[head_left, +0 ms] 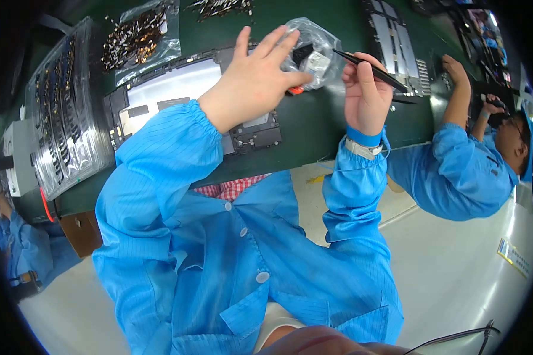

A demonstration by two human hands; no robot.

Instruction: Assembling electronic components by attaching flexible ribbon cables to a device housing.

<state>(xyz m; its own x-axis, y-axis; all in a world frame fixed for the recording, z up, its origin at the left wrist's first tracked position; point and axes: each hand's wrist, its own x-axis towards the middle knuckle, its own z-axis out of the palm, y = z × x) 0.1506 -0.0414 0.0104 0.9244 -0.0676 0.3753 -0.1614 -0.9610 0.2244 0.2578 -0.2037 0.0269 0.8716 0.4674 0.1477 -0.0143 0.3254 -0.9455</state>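
My left hand (260, 86) is spread open, palm down, over a flat device chassis (177, 80) with a black frame and silver middle. Its thumb reaches the near edge of a crumpled clear plastic bag (331, 44), beside a small red-orange thing (295, 90). Inside or under the bag are a black piece and a whitish piece; which, I cannot tell. Black tweezers (389, 79) are in my right hand (367, 94), its fingers closed round them. Their tip points left at the bag's right side. Part of the chassis is hidden by my left hand and sleeve.
Clear trays (89, 136) of small dark parts stand at the left. Behind the chassis lies a clear bag of small metallic parts (139, 35), with more loose parts (225, 7) farther back. Another chassis (394, 41) lies at the right, near a co-worker in blue (468, 171).
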